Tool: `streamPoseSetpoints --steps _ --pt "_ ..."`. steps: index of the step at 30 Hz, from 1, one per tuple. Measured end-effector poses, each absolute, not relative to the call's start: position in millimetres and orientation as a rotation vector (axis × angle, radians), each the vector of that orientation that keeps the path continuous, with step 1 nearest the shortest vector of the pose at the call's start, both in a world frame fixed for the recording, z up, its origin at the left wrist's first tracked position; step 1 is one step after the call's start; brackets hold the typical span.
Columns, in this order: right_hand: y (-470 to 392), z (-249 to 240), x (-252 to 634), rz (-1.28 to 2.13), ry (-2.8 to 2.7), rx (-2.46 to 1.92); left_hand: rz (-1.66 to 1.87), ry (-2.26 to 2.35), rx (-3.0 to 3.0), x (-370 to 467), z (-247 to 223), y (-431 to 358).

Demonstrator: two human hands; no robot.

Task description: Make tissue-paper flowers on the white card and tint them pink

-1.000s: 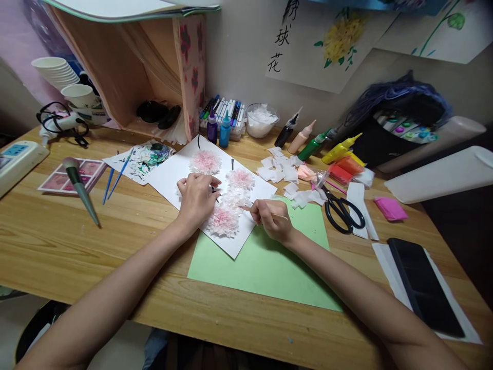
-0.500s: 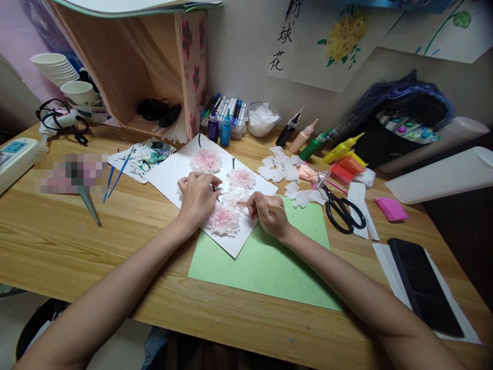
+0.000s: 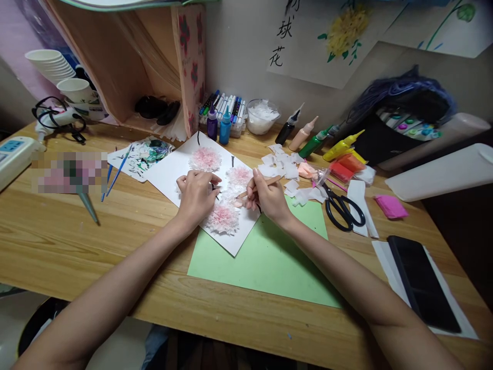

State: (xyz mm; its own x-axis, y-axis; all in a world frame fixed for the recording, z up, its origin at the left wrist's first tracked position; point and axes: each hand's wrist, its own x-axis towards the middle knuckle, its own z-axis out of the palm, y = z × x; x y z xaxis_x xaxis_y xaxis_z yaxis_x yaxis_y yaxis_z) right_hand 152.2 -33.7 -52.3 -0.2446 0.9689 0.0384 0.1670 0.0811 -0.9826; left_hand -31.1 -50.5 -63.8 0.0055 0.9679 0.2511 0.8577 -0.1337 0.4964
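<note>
My right hand (image 3: pixel 272 203) pinches a thin wooden stick (image 3: pixel 275 180), whose tip reaches a whitish ruffled flower in the middle of a white paper sheet (image 3: pixel 233 245). My left hand (image 3: pixel 196 198) rests on the sheet with bent, parted fingers, holding nothing I can see and hiding part of the flowers there. Pink-and-white ruffled paper flowers show at the front (image 3: pixel 222 218), at the upper left (image 3: pixel 205 158) and at the upper right (image 3: pixel 238 177), with dark painted stems by some. Under the sheet's right side lies a green sheet (image 3: pixel 265 267).
Right of the sheet lie torn white paper pieces (image 3: pixel 280 163), black-handled scissors (image 3: pixel 344 208) and a pink packet (image 3: pixel 390 206). Paint bottles (image 3: pixel 303 134) and a clear bowl of white scraps (image 3: pixel 263 117) stand behind. Blue brushes (image 3: pixel 117 172) lie on a paint-stained paper (image 3: pixel 148 159) at left.
My right hand has shifted up slightly and the stick is now tilted more steeply, its tip still at the middle flower. My left hand stays on the sheet.
</note>
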Motion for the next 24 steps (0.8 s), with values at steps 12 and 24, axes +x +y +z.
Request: streamPoseSetpoints --steps 12,24 --pt "-60 -65 177 0.487 -2.299 -0.77 0.791 1.915 2.053 -31 -62 -51" --pt "-51 -70 171 0.483 -2.255 -0.78 0.818 1.911 2.06 -31 -64 -51"
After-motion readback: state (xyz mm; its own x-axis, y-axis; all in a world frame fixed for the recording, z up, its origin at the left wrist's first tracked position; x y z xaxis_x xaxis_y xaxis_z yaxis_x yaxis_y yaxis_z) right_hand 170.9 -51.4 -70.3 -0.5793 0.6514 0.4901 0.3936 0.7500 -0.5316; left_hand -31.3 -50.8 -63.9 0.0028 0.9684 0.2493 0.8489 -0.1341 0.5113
